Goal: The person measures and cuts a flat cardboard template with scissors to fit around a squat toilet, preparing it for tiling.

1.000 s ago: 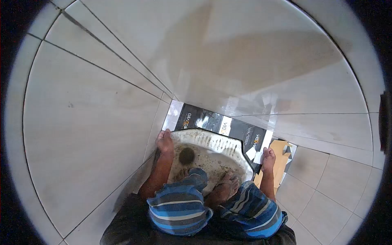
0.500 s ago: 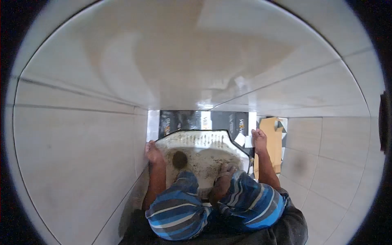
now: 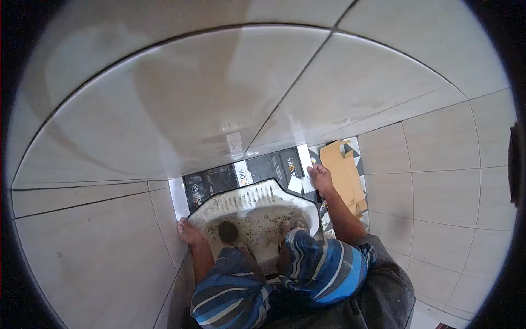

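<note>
A long flat piece with a black printed wrapping (image 3: 211, 185) and white ends lies along the foot of the tiled wall, behind a dirty white squat pan (image 3: 246, 200). My left hand (image 3: 190, 232) is closed at the near corner of its white left end (image 3: 178, 196). At the right, my right hand (image 3: 321, 179) has its fingers closed at the edge of the white right end (image 3: 304, 159). Small white pieces (image 3: 295, 185) lie beside that hand. My feet (image 3: 294, 224) are in the pan, under striped blue shorts.
Tan cardboard (image 3: 342, 175) lies on the patterned floor (image 3: 354, 145) to the right. Pale tiled walls (image 3: 230, 93) rise in front, at the left and at the right. A dark round hole (image 3: 227, 232) is in the pan.
The view has turned, so the wall, pan and wrapped piece now look tilted. Both hands remain at the ends of the wrapped piece.
</note>
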`<state>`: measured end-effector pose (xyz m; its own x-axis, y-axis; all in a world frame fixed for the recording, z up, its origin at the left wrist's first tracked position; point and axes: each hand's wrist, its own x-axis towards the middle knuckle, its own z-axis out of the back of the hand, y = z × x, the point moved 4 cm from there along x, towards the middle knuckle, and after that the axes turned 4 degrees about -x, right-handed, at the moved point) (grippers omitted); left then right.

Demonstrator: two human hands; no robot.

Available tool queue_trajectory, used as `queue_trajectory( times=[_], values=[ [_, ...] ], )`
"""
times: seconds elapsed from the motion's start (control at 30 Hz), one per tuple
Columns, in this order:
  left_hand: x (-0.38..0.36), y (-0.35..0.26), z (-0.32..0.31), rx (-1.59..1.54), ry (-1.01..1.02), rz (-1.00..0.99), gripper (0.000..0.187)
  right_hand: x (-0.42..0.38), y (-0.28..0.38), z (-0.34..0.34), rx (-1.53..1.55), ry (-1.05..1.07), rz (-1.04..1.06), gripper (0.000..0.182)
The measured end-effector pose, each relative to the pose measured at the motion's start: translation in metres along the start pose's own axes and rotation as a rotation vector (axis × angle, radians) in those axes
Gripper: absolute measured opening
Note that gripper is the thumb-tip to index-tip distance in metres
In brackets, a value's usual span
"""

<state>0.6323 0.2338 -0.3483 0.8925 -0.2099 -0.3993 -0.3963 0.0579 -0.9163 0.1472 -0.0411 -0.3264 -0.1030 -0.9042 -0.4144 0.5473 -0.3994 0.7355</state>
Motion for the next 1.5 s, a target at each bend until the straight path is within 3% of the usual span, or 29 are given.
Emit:
queue_trajectory(
  times=[0.07,0.17,0.3,0.5,0.57,0.7,0.8,0.83,0.9,0.97,1.0,1.07,1.1,1.17,1.2,1.23,1.27,1.3,1.37,1.4,1.47,1.5],
  values=[
    [-0.015,-0.022,-0.01,0.11,-0.057,0.007,0.015,-0.002,-0.002,-0.003,0.139,0.026,-0.062,0.011],
    [0.004,0.011,0.005,-0.037,-0.026,-0.012,0.016,0.003,-0.008,-0.002,0.029,0.016,-0.034,0.008],
    [0.019,0.031,0.015,0.016,-0.085,-0.06,0.017,-0.011,0.006,-0.001,0.116,0.03,-0.081,0.008],
    [0.018,0.03,0.018,0.307,-0.139,-0.057,0.022,-0.003,-0.003,-0.003,0.115,0.011,-0.002,0.013],
    [-0.004,0.006,-0.002,-0.016,-0.115,0.011,0.025,-0.01,0.013,0.001,0.119,0.029,0.007,0.019],
    [0.016,0.031,0.015,0.034,-0.097,-0.055,0.024,-0.009,0.008,-0.001,0.291,0.071,-0.045,0.022],
    [0.024,0.043,0.022,-0.059,0.028,-0.078,0.024,-0.018,0.025,-0.001,0.332,0.092,-0.067,0.023],
    [0.032,0.054,0.03,0.07,0.045,-0.062,0.024,-0.011,0.016,-0.005,0.345,0.077,-0.068,0.023],
    [0.038,0.056,0.039,0.208,0.094,-0.052,0.024,0.006,-0.016,-0.003,0.06,-0.034,0.032,0.021],
    [0.041,0.048,0.036,1.216,0.067,-0.584,0.024,-0.013,0.01,0.0,0.171,-0.019,-0.032,0.021],
    [0.033,0.033,0.022,1.21,0.092,-0.604,0.024,-0.018,0.019,-0.002,0.272,0.018,-0.082,0.02],
    [0.011,0.009,0.017,0.444,-0.043,-0.032,0.023,-0.015,0.017,-0.002,0.207,-0.02,-0.075,0.019],
    [0.03,0.032,0.031,0.448,-0.016,-0.04,0.023,-0.011,0.01,-0.003,0.128,-0.032,-0.066,0.017],
    [0.07,0.076,0.059,0.964,0.167,-0.902,0.029,0.011,-0.024,-0.011,0.097,-0.071,-0.025,0.015],
    [0.062,0.059,0.044,0.959,0.191,-0.917,0.029,0.027,-0.042,-0.015,-0.056,-0.133,0.332,0.014],
    [0.051,0.036,0.029,1.23,0.198,-0.644,0.029,0.029,-0.047,-0.017,-0.222,-0.191,0.686,0.013],
    [0.041,0.021,0.022,1.488,0.192,-0.349,0.028,0.008,-0.021,-0.008,0.069,-0.009,0.062,0.011],
    [0.046,0.024,0.019,1.491,0.202,-0.36,0.028,0.01,-0.027,-0.008,0.076,-0.019,0.056,0.011],
    [0.066,0.056,0.044,0.496,-0.054,0.139,0.029,0.023,-0.04,-0.013,-0.213,-0.101,0.416,0.01],
    [0.077,0.07,0.055,0.497,-0.054,0.134,0.029,0.02,-0.033,-0.013,-0.207,-0.101,0.416,0.01],
    [0.091,0.078,0.058,1.181,0.234,-0.468,0.03,0.013,-0.022,-0.011,-0.006,-0.035,0.083,0.012],
    [0.08,0.063,0.048,1.185,0.228,-0.468,0.03,0.018,-0.03,-0.012,-0.004,-0.028,0.083,0.012]
  ],
)
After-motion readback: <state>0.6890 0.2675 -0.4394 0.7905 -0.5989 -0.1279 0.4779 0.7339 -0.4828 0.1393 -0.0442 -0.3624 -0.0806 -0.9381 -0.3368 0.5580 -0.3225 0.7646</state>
